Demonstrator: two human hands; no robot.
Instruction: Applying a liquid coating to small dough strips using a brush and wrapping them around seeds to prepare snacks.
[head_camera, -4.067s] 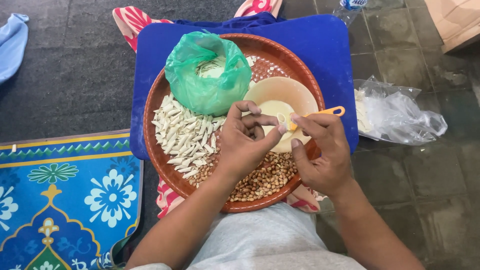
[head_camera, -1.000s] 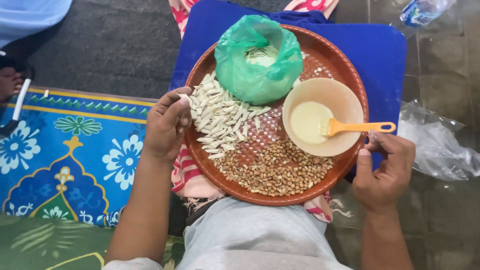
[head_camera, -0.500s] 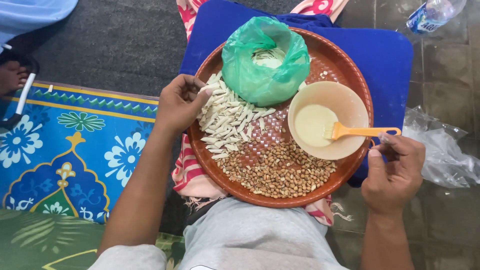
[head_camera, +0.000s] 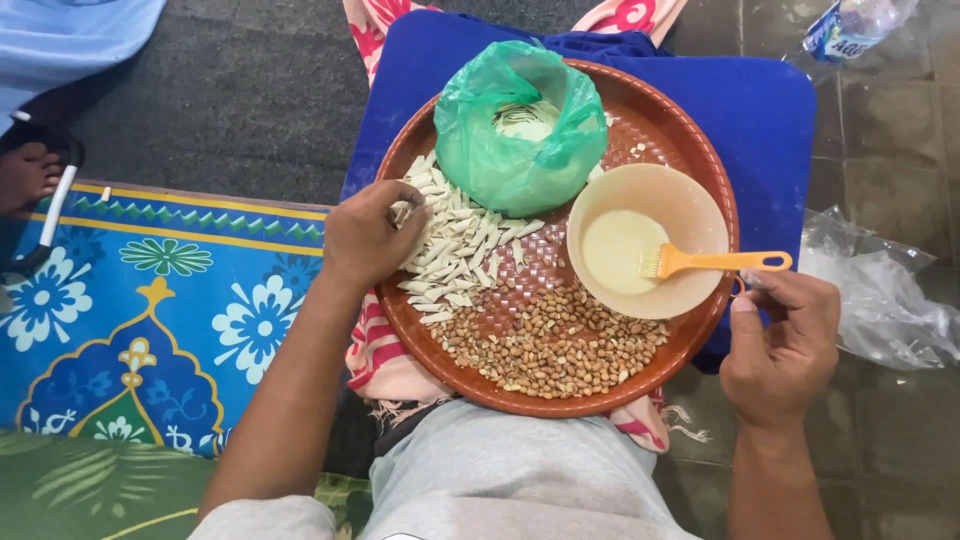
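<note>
Seen from above: a round brown woven tray (head_camera: 640, 110) resting on a blue cushion (head_camera: 760, 110) over the lap, holding everything in hand. At the tray's far side, a green plastic bag (head_camera: 520, 140), mouth open upward, with pale thin pieces visible inside. Just left of the tray's middle, spilling from the bag's foot toward the left rim, a loose pile of white folded strips (head_camera: 455, 250). Along the tray's near edge, a spread of brown peanuts (head_camera: 555, 345), touching the strips at the pile's near end. On the tray's right half, a shallow beige bowl (head_camera: 690, 215) with a pool of pale cream liquid in its bottom, and in it an orange-handled brush (head_camera: 715, 262), bristles lying in the liquid, handle resting across the bowl's rim and pointing out past the tray's right edge. Left hand (head_camera: 365, 240) at the tray's left rim, fingers curled narrow and pinched down into the edge of the strip pile; whether a strip is actually gripped cannot be told. Right hand (head_camera: 785, 345) just outside the tray's right rim, below the brush handle, fingers loosely curled with the thumb up, close to the handle's end but not closed around it. Left of the tray, a blue patterned mat (head_camera: 150, 310) with flowers. Right of the tray, a crumpled clear plastic bag (head_camera: 880, 300) on the tiled floor; beyond the tray's far right, a plastic bottle (head_camera: 850, 25).
</note>
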